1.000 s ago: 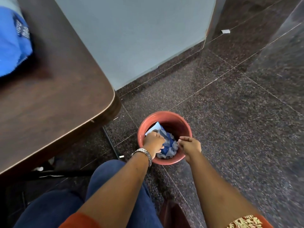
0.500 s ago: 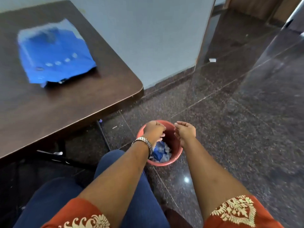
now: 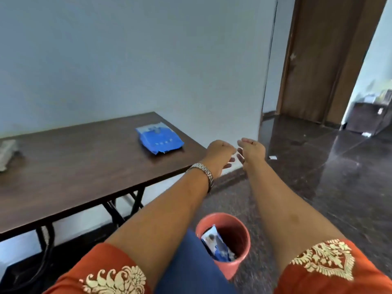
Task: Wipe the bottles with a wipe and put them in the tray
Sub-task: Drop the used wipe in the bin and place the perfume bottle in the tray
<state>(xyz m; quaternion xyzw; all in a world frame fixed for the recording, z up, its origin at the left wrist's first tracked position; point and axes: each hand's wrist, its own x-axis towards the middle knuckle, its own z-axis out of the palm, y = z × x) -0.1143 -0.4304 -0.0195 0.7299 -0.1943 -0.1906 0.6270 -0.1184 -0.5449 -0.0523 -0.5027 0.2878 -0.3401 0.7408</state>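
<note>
Sleeves: orange-red cloth with a gold embroidered motif, at the bottom edge on both arms.
Lap: blue trousers, plain weave, between the two forearms.
Bin: round terracotta-red bucket with smooth tapering walls, standing on the floor just beside the knee; a crumpled blue-and-white wrapper lies inside.
Floor: dark speckled stone, polished and glossy.
Watch: silver metal link band on the left wrist.
Left hand: raised off the bench corner, fingers loosely curled and hanging down, holding nothing.
Right hand: close beside the left, palm turned inward, fingers relaxed and slightly bent, holding nothing.
Bench: dark brown wood-grain top with a rounded corner, on black folding metal legs.
Wipe packet: flat, soft blue pouch with a glossy skin, a paler top edge and a row of small white marks; it lies flat near the bench's far right corner, left of the left hand and apart from it, touched by neither hand.
Pale object: grey, blurred shape at the bench's left end; what it is cannot be told.
Wall: smooth, pale blue-grey.
Door: brown wood, far right.
</note>
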